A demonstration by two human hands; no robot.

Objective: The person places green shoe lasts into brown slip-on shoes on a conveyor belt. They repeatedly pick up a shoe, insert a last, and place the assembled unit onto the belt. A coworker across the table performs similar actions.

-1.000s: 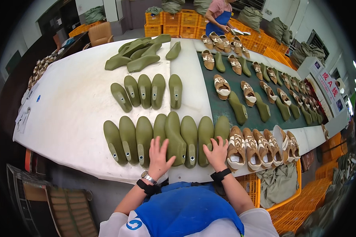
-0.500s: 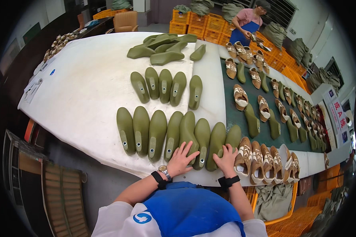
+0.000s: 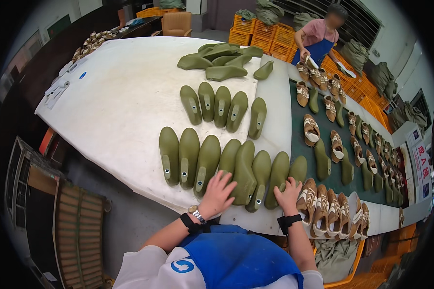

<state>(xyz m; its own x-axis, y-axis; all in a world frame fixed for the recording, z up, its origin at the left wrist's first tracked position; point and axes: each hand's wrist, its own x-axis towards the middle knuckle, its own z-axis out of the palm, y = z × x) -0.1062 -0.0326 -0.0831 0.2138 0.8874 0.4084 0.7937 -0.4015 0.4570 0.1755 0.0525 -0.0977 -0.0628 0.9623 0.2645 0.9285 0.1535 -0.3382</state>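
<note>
Lasts (image 3: pixel 169 149), olive green, lined up along the near side of the counter (image 3: pixel 115 106), just left of brown shoes (image 3: pixel 319 211). Left hand (image 3: pixel 217 198) at the near ends of the middle ones, fingers spread, loosely touching; right hand (image 3: pixel 289 196) at the row's right end, fingers half curled, firm grip or mere contact, cannot tell. Probably best worked with light, even pressure from both sides, never knocking the shoes.
</note>
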